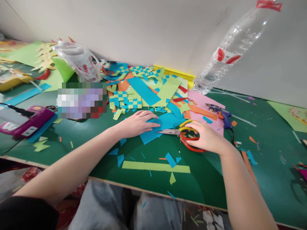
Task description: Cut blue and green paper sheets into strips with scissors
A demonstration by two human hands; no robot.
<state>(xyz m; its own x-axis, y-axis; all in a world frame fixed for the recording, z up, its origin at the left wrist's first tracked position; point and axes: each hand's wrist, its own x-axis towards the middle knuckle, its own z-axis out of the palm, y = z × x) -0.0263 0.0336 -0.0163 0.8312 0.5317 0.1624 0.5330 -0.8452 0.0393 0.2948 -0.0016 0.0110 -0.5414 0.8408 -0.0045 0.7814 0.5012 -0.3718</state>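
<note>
My left hand (139,124) rests on a sheet of blue paper (168,120), its fingers stretched toward the right and apart. In my right hand (207,135) is a pair of scissors (169,131) with one yellow and one red handle loop. Their blades look nearly closed and point left, at the lower part of the blue paper near my left fingertips. Closer to me lies a long light-green paper strip (155,166), with small blue paper scraps (170,159) around it.
Behind the hands is a pile of woven blue-and-green paper pieces (127,99). A tall plastic bottle (230,48) stands at the right, beyond pink paper (216,124) and a purple glue gun (225,117). Leftward are a bagged cup (78,59) and a purple power strip (31,123).
</note>
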